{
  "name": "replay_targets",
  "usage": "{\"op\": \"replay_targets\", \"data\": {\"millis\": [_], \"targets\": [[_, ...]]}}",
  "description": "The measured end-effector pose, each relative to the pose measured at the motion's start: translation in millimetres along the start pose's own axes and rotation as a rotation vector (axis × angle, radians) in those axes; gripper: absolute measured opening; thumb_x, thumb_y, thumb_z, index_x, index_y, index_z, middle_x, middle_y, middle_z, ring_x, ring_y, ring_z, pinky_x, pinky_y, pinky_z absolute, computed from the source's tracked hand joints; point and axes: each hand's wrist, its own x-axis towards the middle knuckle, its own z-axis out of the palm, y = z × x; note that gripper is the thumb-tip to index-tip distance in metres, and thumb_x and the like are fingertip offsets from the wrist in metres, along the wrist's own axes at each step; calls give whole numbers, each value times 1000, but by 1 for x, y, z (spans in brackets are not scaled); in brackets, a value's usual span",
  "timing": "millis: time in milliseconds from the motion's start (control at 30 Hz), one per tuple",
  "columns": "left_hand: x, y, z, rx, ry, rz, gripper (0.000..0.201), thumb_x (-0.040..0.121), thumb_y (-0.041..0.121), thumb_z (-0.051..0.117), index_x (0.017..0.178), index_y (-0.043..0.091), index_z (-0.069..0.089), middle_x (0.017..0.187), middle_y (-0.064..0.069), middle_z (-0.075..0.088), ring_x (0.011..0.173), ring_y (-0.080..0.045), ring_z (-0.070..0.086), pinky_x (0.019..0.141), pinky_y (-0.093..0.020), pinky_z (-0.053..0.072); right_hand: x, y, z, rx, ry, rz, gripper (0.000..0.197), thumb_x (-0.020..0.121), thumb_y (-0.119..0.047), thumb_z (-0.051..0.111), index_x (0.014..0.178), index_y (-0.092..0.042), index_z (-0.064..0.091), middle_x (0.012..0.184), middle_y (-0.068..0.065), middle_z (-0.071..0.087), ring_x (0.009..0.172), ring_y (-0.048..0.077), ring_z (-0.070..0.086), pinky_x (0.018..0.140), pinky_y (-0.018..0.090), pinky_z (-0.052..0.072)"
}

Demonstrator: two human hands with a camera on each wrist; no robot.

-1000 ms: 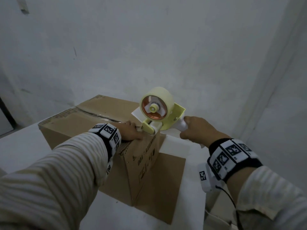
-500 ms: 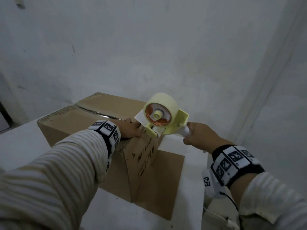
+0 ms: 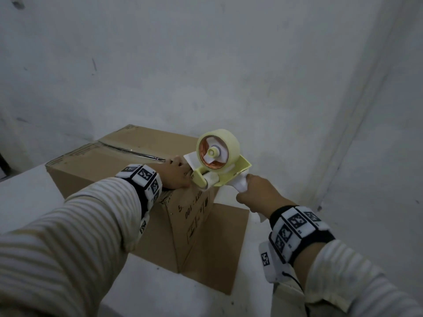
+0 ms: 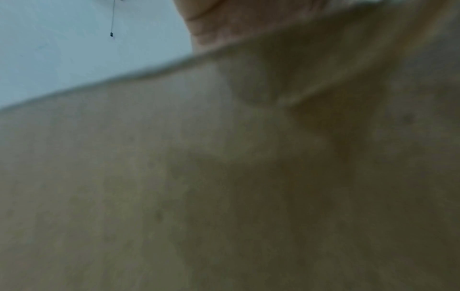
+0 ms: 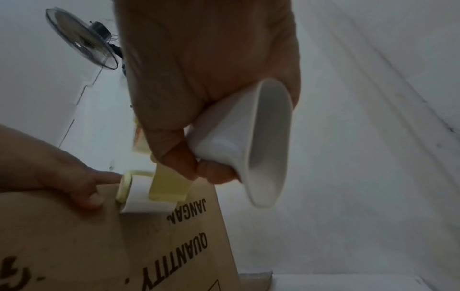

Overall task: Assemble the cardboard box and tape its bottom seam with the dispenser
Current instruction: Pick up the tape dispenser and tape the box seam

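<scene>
The box [image 3: 128,165] on the surface [image 3: 29,197] is pressed by the flat left hand [image 3: 177,172] while the dispenser [image 3: 217,165], held tight by the right hand [image 3: 256,193], has been tipped down over the near-right edge, so cutting seems next.

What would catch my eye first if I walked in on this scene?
Most likely the pale yellow tape dispenser with its big roll, held by its white handle in the right hand at the near end of the cardboard box. The left hand rests on the box top right beside it, at the end of a shiny strip of tape along the seam. In the right wrist view a fan shows against the white wall.
</scene>
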Motion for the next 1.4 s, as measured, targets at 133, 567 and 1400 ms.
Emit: {"op": "replay_targets", "data": {"millis": [133,567,1400], "targets": [[-13,5,-4,-25,37,15,70,93,42,38,151,32,0,161,-9,-1,147,-36,3,116,-54,18,1,0,2,98,-7,57,13,77,-6,54,73,-15,45,75,12,61,52,27,57,48,23,43],[-24,16,-13,95,-22,74,47,92,32,38,139,36,37,149,-8,23,130,-35,41,107,-45,38,11,7,-5,-70,85,175,11,80,-9,49,91,-12,48,86,8,56,74,26,55,58,27,42],[61,-75,-135,-1884,-71,154,40,102,25,27,100,-3,56,91,-16,61,84,-27,60,85,-40,48,83,-168,-46,177,363,98,20,82,-16,64,92,-7,50,82,14,61,81,35,67,67,36,51]]}}
